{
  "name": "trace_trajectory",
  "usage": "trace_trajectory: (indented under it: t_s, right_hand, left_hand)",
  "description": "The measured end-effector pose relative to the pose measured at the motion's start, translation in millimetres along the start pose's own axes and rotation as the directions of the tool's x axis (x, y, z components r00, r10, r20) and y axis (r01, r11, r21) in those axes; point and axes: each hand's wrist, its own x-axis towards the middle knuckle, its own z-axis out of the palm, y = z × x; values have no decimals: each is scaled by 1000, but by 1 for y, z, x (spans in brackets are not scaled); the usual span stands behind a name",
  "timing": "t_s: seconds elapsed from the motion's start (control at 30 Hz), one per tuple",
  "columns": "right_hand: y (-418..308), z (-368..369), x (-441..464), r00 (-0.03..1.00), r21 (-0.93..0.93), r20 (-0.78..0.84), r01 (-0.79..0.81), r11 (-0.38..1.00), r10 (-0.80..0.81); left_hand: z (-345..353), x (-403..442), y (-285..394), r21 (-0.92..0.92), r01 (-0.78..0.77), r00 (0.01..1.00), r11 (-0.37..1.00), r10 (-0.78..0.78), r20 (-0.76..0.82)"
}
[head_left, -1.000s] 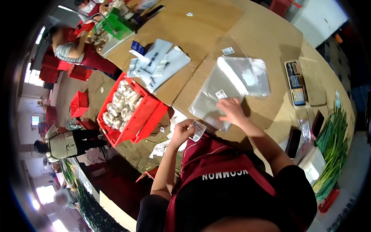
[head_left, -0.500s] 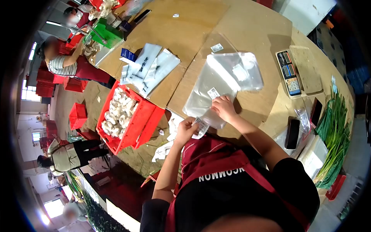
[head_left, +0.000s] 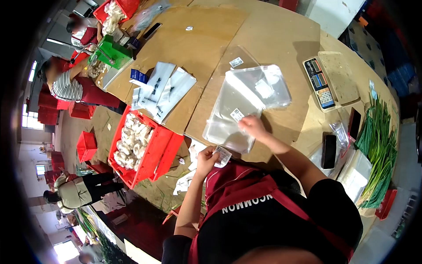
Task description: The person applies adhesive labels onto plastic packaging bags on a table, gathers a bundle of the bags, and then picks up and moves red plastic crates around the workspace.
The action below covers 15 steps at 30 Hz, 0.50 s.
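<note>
My left hand (head_left: 205, 162) is closed on a small sheet of printed white labels (head_left: 223, 156), near the table's front edge. My right hand (head_left: 255, 127) is over a stack of clear plastic bags (head_left: 222, 127). Its fingers are blurred, with their tips beside the lower right edge of a white label (head_left: 237, 115) on the top bag. More clear bags (head_left: 277, 83) overlap the stack at its upper right, with a pale label (head_left: 263, 89) on them. Another label (head_left: 236, 62) sits on a clear bag beyond the stack.
A red crate (head_left: 165, 154) of bagged pale produce (head_left: 132, 138) stands left of the table. Printed bags (head_left: 176, 88) and a blue box (head_left: 138, 77) lie left. A scale (head_left: 320, 83), phone (head_left: 329, 152) and green stalks (head_left: 378, 145) are right. Co-workers stand at left.
My right hand has slipped slightly down and right of the label on the top bag. The label sheet in my left hand is tilted differently. The whole view has shifted a little.
</note>
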Motion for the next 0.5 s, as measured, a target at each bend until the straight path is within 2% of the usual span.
trace_trajectory:
  t_s: [0.03,0.07,0.1,0.13,0.2,0.23,0.27,0.3,0.33,0.37,0.4,0.47,0.5]
  right_hand:
    - [-11,-12,1,962,217,-60,-247,945,265]
    - [-19,-30,8,895,619,-222,-179,765,388]
    - [18,-42,20,791,576,-548,119,809,273]
    - [3,-78,20,645,698,-615,175,695,454]
    - [2,-120,24,442,597,-788,381,706,429]
    - [-12,-121,16,425,587,-798,386,712,427]
    - [-28,-109,5,553,371,-819,306,877,154]
    - [-45,-91,-6,681,106,-724,260,960,-105]
    - [-53,-66,-15,848,357,-505,371,857,-157]
    - [-56,-51,-28,999,453,-29,32,891,-21]
    - [-53,-29,-36,963,398,248,-3,917,-104]
    - [-67,-9,-49,920,404,388,-119,907,-53]
    - [-68,-2,-51,915,411,399,-112,905,-68]
  left_hand:
    - [-2,0,2,7,-1,1000,1000,1,0]
    - [-3,-1,5,-14,12,1000,1000,-12,7]
    - [-3,-2,7,-38,26,1000,999,-26,14]
    - [-2,-4,9,-38,31,999,999,-30,19]
    - [-1,-2,14,-153,48,999,987,-47,13]
    - [0,1,10,-161,43,999,986,-39,26]
    - [1,5,5,-181,7,998,984,5,67]
    - [7,8,8,-125,10,995,992,3,99]
    - [14,11,11,-69,9,992,998,-1,124]
    - [18,14,13,55,-62,978,997,50,203]
    - [22,19,7,89,-125,966,988,101,238]
    - [25,18,26,346,-212,957,914,122,265]
    - [22,16,35,426,-204,959,881,92,270]
